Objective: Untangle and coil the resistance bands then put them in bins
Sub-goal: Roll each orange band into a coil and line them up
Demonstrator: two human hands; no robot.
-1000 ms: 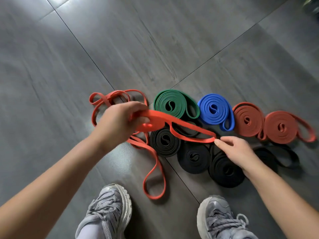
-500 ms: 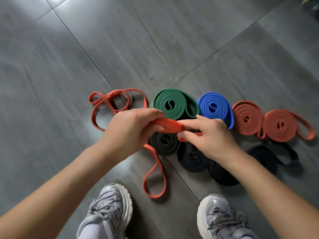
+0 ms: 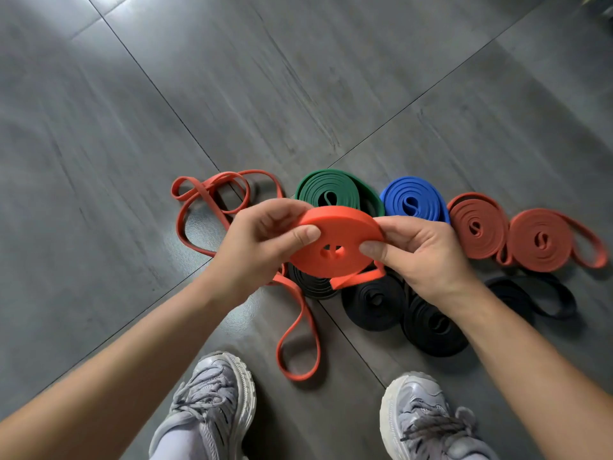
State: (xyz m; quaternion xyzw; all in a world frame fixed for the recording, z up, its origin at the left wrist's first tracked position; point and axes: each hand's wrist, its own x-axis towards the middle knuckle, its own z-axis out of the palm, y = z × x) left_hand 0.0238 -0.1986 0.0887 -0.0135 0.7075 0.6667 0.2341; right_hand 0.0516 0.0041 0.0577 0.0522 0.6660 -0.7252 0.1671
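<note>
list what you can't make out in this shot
Head view only:
- Bins: none in frame.
- Black coil: mostly hidden under the orange coil.
- Whether the orange coil's tail joins the loose band: left hand covers it.
- Top right corner object: cut off, blurred.

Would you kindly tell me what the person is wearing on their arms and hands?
Nothing that shows. The left hand and right hand have no gloves and no visible rings. The left forearm and right forearm are uncovered to the frame edge, with no sleeve, watch or bracelet in view.
</note>
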